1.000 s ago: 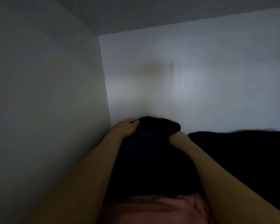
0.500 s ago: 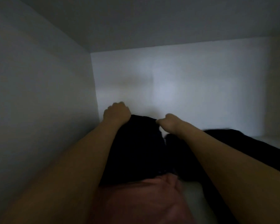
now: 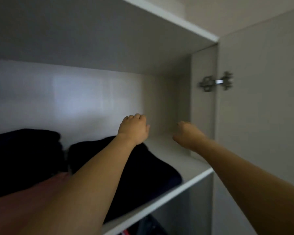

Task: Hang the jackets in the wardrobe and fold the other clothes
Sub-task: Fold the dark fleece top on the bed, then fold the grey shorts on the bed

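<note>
My left hand [image 3: 133, 128] is raised above the right end of a dark folded garment [image 3: 134, 173]. The hand's fingers are curled and it holds nothing. That garment lies on the white wardrobe shelf [image 3: 176, 189]. My right hand [image 3: 185, 133] hovers over the bare right part of the shelf, also curled and holding nothing. A second dark folded pile [image 3: 24, 150] sits further left on the same shelf. A pink cloth [image 3: 24, 204] shows at the lower left, in front of the dark piles.
The wardrobe door [image 3: 261, 124] stands open on the right, with a metal hinge [image 3: 215, 81] on the side panel. The top panel hangs low over the shelf. Dark clothes [image 3: 148, 224] show below the shelf.
Both hands have let go of the dark garment at the left end of the shelf and moved right. My view has pulled back and turned right, showing the shelf edge and door.
</note>
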